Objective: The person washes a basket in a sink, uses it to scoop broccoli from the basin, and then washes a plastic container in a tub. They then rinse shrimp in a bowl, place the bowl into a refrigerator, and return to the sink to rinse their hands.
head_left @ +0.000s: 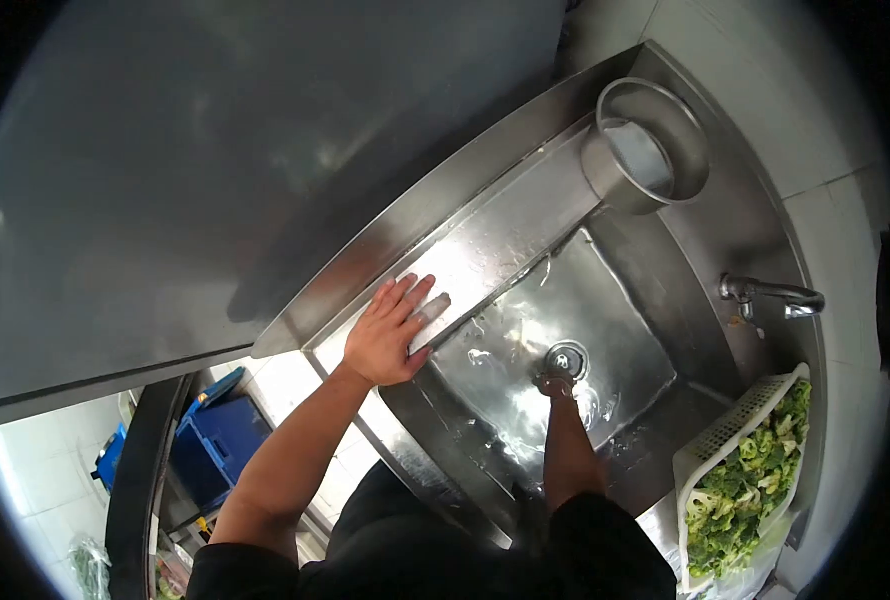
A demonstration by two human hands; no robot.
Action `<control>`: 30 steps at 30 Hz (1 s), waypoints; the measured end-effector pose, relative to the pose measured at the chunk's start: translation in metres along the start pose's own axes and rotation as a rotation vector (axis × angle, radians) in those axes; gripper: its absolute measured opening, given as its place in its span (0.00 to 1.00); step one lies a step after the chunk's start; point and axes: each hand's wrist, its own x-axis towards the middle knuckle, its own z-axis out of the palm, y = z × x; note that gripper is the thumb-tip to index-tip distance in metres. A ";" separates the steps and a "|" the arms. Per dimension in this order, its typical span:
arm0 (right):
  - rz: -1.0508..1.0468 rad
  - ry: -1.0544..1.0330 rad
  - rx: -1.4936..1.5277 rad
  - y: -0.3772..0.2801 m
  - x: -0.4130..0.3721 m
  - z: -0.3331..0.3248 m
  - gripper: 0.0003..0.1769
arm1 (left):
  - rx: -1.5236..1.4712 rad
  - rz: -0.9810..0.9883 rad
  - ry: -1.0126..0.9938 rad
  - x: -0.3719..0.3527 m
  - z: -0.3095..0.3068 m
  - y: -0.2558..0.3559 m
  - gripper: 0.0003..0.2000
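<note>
My left hand (390, 330) lies flat with fingers spread on the wet left rim of a steel sink (485, 235). My right hand (557, 385) reaches down into the basin and sits at the round drain (566, 357); its fingers are mostly hidden by glare and water, so whether they grip anything cannot be told. Shallow water glistens on the basin floor around the drain.
A steel pot (645, 145) holding water stands at the far corner of the sink. A tap (773, 297) sticks out on the right. A white plastic basket (735, 425) of chopped green vegetables rests on the right edge. Blue crates (220, 440) sit on the floor to the left.
</note>
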 end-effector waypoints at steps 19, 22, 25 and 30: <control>-0.266 0.656 1.061 -0.045 -0.223 -0.294 0.28 | 0.012 0.057 0.082 -0.004 0.001 0.005 0.32; -0.046 0.622 1.595 -0.025 -0.241 -0.250 0.31 | 0.008 0.093 0.132 -0.004 0.003 0.006 0.32; -0.348 0.901 2.762 0.019 -0.250 -0.205 0.23 | -0.004 0.149 0.175 -0.006 0.014 -0.001 0.28; -0.607 1.222 2.637 0.010 -0.286 -0.190 0.29 | 0.005 0.255 0.189 -0.006 0.023 -0.007 0.28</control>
